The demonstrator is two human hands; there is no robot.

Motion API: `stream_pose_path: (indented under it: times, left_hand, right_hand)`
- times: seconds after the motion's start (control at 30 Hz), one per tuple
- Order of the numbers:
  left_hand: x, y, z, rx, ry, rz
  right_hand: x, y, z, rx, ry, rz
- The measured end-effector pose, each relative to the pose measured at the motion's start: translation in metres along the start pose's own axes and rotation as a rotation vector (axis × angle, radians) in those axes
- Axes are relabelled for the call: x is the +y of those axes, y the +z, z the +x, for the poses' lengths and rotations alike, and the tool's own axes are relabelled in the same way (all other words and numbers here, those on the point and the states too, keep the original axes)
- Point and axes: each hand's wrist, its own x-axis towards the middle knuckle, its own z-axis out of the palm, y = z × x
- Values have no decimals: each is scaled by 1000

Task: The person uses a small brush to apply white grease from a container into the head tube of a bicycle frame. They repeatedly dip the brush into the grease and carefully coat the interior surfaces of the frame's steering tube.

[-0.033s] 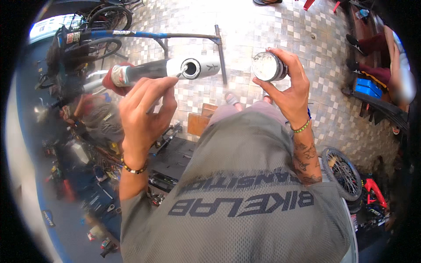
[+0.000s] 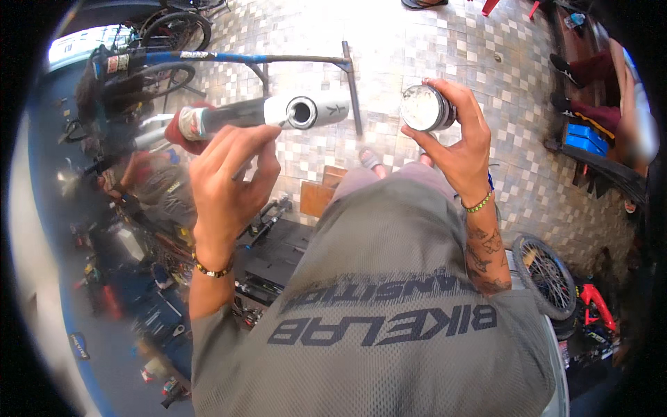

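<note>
My left hand (image 2: 233, 174) pinches a slim, greyish stick-like tool (image 2: 285, 123) between thumb and fingers. Its tip is by the left edge of the round head tube opening (image 2: 301, 112) of a white and black bicycle frame (image 2: 330, 110); whether it touches is too small to tell. A dark ring lines that opening. On the right, my right hand (image 2: 462, 121) grips an open round jar (image 2: 422, 108) filled with whitish paste, its mouth tilted toward me. Thumb and fingers wrap the jar's dark side.
A red cloth (image 2: 182, 128) wraps the bicycle frame left of my hand. Beyond stands a blue and black bar with a crosspiece (image 2: 278, 58). Blurred tools lie on the left bench (image 2: 156, 306). A bicycle wheel (image 2: 545, 274) and a blue box (image 2: 585, 139) are at right, near a seated person's legs.
The tool's tip has drawn back slightly from the opening's rim, toward the left and nearer me. My right hand and the jar hold almost the same place.
</note>
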Motion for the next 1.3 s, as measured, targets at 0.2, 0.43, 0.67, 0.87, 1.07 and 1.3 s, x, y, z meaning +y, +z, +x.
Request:
stream_pose_path:
  times: [0.2, 0.43, 0.67, 0.87, 1.07, 1.3]
  left_hand:
    - [4, -8, 15, -66, -104, -73]
    - [0, -12, 26, -150, -126, -42]
    - [-1, -10, 34, -144, -307, -98]
    - [-12, -2, 29, -44, -457, -270]
    - [-13, 2, 29, 24, -478, -291]
    - [-16, 1, 29, 13, -444, -258]
  right_hand:
    - [18, -4, 1, 60, -21, -19]
    - [22, -12, 5, 52, 13, 21]
    - [25, -15, 7, 66, -24, 19]
    - [27, -15, 7, 69, -27, 6]
    - [25, -15, 7, 67, -5, 19]
    - [25, -13, 8, 63, -26, 8]
